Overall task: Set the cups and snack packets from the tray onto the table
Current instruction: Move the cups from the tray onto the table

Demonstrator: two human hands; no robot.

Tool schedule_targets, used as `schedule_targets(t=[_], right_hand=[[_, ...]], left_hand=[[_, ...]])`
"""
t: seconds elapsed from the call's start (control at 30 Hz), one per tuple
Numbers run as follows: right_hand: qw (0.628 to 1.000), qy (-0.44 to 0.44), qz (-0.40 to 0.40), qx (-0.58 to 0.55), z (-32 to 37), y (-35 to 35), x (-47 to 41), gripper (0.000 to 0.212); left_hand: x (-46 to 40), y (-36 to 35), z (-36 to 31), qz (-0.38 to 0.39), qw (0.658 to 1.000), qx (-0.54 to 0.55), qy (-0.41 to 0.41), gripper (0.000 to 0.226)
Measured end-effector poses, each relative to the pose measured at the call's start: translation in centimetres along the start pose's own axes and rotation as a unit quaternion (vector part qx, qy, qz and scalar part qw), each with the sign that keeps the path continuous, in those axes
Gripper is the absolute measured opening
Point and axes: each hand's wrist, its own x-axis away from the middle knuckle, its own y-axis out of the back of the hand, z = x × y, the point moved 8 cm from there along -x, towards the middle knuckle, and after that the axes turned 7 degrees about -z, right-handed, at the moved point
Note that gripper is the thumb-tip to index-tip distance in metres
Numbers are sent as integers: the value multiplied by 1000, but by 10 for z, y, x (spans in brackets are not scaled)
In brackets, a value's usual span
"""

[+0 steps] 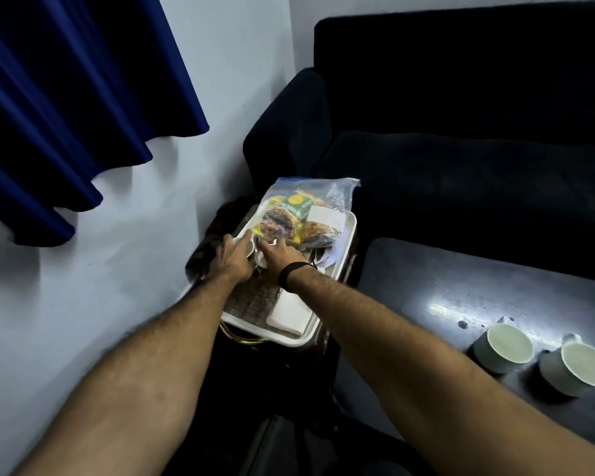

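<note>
The place looks like a sitting room or small lounge, in a home or perhaps an office waiting area; which one cannot be told. A dark upholstered sofa (461,115) stands against a plain pale wall (220,63), deep blue curtains (66,97) hang at the left, and a low dark desk (461,286) stands before the sofa, carrying two cups (502,348).
</note>
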Motion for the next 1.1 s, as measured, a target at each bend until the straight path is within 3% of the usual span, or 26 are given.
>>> schedule_targets(t=[0.27, 0.4, 0.53, 0.9, 1.1], right_hand=[[998, -10, -33, -58, 5, 8, 12, 62], [990, -18, -103, -100, -5, 36, 35, 70], [973, -19, -189, -128, -31, 95, 59, 59], [941, -161, -287, -80, -227, 228, 181, 40], [919, -265, -290, -41, -353, 253, 259, 38]], left_hand=[[28, 14, -3, -14, 999, 7, -31, 67], [45, 39, -20, -52, 998, 20, -43, 64], [52, 70, -66, -92, 993, 28, -62, 63], [90, 47, -271, -90, 982, 66, -153, 57], [118, -7, -369, -27, 975, 95, -200, 46]])
